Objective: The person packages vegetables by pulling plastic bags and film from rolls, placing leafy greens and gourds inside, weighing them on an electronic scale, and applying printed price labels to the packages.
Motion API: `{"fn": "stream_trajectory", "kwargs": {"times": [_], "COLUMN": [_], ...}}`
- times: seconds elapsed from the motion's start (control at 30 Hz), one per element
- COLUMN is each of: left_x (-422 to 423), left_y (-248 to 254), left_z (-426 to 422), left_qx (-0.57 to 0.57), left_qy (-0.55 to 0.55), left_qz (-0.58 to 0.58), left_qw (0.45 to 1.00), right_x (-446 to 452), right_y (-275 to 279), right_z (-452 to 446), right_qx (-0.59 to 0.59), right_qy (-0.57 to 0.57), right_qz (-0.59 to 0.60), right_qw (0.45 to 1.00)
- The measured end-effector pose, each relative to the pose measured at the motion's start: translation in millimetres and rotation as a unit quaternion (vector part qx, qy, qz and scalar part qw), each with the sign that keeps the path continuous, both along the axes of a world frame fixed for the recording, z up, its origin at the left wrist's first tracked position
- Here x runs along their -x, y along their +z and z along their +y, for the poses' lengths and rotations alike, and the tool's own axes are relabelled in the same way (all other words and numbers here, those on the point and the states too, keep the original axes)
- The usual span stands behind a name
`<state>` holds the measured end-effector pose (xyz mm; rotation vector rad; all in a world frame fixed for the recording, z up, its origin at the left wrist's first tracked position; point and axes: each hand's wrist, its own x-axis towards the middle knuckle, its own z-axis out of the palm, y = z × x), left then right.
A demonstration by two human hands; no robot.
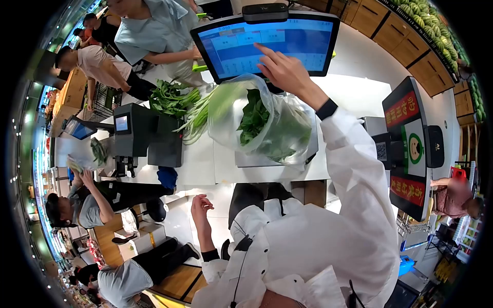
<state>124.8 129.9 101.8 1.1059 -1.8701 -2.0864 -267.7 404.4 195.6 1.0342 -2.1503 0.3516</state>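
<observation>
My right hand (285,72) reaches up to the blue touchscreen (308,43), its index finger stretched out at the lit panel and the other fingers loosely bent. It holds nothing. Below the screen, a clear plastic bag (221,115) of leafy greens (255,120) rests on the flat scale (246,160), covering much of it. The bag's mouth gapes toward me. Low beside the counter hangs my left hand (202,205), empty, with its fingers loosely curled and apart.
Loose leafy greens (174,98) lie on the white counter (197,172) left of the bag. A dark weighing machine (132,128) stands farther left. On the right is a sign screen (408,149). A person in a light blue shirt (154,31) stands across the counter.
</observation>
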Motion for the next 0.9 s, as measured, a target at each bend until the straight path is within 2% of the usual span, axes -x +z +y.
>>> {"fn": "stream_trajectory", "kwargs": {"times": [0.07, 0.1, 0.13, 0.23, 0.3, 0.37, 0.43, 0.5, 0.57, 0.63, 0.7, 0.9], "left_x": [0.6, 1.2, 1.1, 13.5, 28.5, 19.1, 37.1, 47.2, 60.4, 75.0, 87.5, 115.3], "left_y": [0.5, 1.6, 3.1, 7.2, 8.9, 18.9, 12.6, 7.7, 8.3, -5.1, -13.4, -8.4], "left_z": [6.0, 8.0, 10.8, 16.1, 9.1, -5.7, -22.3, -32.1, -30.1, -31.1, -25.2, 0.5], "left_qx": [-0.003, -0.006, -0.004, 0.001, 0.02, 0.03, 0.048, 0.033, -0.011, -0.037, -0.053, -0.06], "left_qy": [0.0, -0.001, -0.003, -0.04, -0.065, -0.102, -0.056, -0.078, -0.054, -0.054, -0.081, -0.122], "left_qz": [0.0, 0.006, 0.0, 0.001, 0.021, 0.017, -0.01, 0.025, 0.025, 0.007, 0.003, -0.033], "left_qw": [1.0, 1.0, 1.0, 0.999, 0.997, 0.994, 0.997, 0.996, 0.998, 0.998, 0.995, 0.99], "right_x": [-41.1, -67.0, -79.3, -131.0, -168.1, -220.1, -259.2, -289.1, -304.6, -312.7, -315.3, -307.2], "right_y": [15.9, 14.3, -1.1, -54.7, -86.8, -116.2, -145.3, -195.3, -205.7, -227.9, -241.4, -266.1], "right_z": [15.2, 26.4, 33.2, 66.5, 93.9, 117.4, 134.3, 149.1, 149.8, 144.8, 137.0, 124.6], "right_qx": [0.171, 0.226, 0.317, 0.441, 0.457, 0.528, 0.502, 0.466, 0.425, 0.396, 0.392, 0.377], "right_qy": [0.096, 0.06, 0.072, -0.051, -0.124, -0.224, -0.304, -0.317, -0.329, -0.319, -0.327, -0.34], "right_qz": [0.021, -0.07, -0.093, -0.169, -0.225, -0.323, -0.348, -0.386, -0.456, -0.466, -0.483, -0.501], "right_qw": [0.98, 0.97, 0.941, 0.88, 0.852, 0.753, 0.731, 0.73, 0.709, 0.724, 0.711, 0.701]}}
